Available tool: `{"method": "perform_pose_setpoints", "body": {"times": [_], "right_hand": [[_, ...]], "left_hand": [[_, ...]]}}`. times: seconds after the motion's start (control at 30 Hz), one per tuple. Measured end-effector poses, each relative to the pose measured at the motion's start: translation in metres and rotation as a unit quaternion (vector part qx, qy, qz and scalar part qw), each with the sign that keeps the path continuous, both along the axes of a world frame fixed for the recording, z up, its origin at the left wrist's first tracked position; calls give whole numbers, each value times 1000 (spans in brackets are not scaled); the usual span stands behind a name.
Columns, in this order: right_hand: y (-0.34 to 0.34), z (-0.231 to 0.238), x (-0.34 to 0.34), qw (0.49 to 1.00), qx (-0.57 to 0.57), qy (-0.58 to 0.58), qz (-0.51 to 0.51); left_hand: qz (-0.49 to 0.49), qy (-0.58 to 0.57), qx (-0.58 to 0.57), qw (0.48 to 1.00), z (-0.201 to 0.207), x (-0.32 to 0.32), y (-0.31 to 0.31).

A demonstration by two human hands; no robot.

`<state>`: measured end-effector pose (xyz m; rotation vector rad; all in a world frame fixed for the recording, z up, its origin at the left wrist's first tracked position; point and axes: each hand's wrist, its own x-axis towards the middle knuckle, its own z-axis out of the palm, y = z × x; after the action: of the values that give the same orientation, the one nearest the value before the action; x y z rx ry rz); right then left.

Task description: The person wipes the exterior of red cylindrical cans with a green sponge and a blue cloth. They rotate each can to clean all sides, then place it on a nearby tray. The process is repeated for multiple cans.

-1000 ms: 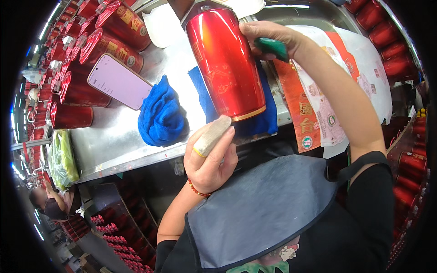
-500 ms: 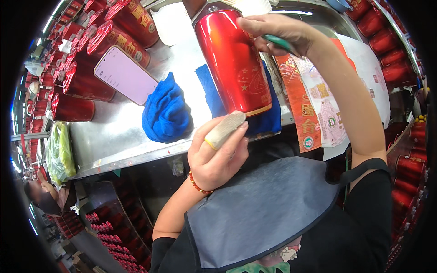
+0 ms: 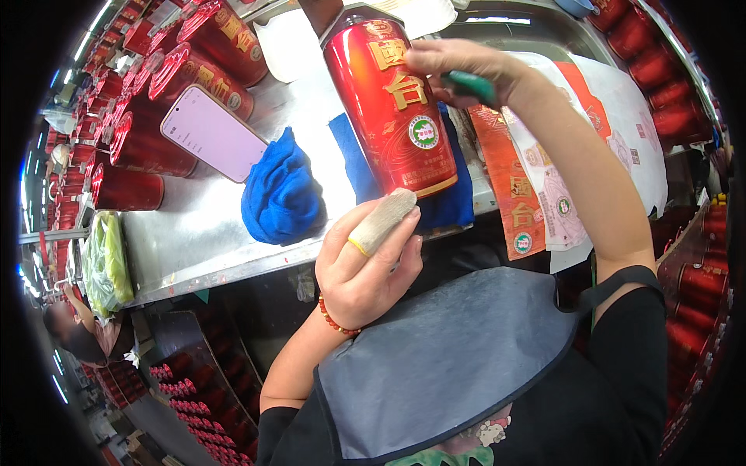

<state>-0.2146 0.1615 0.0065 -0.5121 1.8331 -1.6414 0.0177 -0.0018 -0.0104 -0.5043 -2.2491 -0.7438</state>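
A glossy red bottle (image 3: 388,116) with gold characters and a round green-and-white emblem lies tilted over a folded blue cloth (image 3: 353,155). Its neck end rests at a dark holder (image 3: 346,15) at the far edge. My left hand (image 3: 369,264), a pale fabric cot on one finger, is closed with its fingertips against the bottle's base. At the bottle's upper right side is my right hand (image 3: 482,66), thumb and fingers touching it. A small green tool (image 3: 470,87) is gripped in that same hand; its tip cannot be made out.
A crumpled blue cloth (image 3: 280,194) and a lit phone (image 3: 214,132) lie left on the metal table (image 3: 194,248). Red bottles (image 3: 140,140) crowd the left side. Printed sheets (image 3: 559,171) lie right; a yellow-green bag (image 3: 107,260) hangs at the left edge. Another person (image 3: 89,334) is far left.
The red bottle has turned about its long axis, so the gold characters and emblem now face up. My right hand has shifted slightly; my left stays at the base.
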Motion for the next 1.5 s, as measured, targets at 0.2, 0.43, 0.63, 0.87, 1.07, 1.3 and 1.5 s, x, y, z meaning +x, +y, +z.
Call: {"method": "perform_pose_setpoints", "body": {"times": [0.2, 0.43, 0.63, 0.87, 1.07, 1.3, 1.5], "right_hand": [[-13, 41, 12, 978, 149, 128, 62], [10, 10, -14, 991, 20, -23, 128], [-15, 19, 5, 982, 105, 153, 25], [4, 17, -3, 995, 58, 48, 68], [-12, 0, 0, 991, 50, 126, 13], [-5, 36, 9, 973, 147, 173, 46], [8, 15, 9, 996, 52, 1, 74]], "left_hand": [[2, -12, -34, 999, 9, 0, 0], [-4, -11, -35, 999, 11, -1, 1], [-1, -10, -52, 999, 11, -1, 1], [8, -27, -46, 999, 14, 2, 3], [10, -46, -45, 998, 16, 3, 2], [-3, -22, -49, 999, 18, -1, 2], [6, -20, -24, 999, 10, 1, 0]]}}
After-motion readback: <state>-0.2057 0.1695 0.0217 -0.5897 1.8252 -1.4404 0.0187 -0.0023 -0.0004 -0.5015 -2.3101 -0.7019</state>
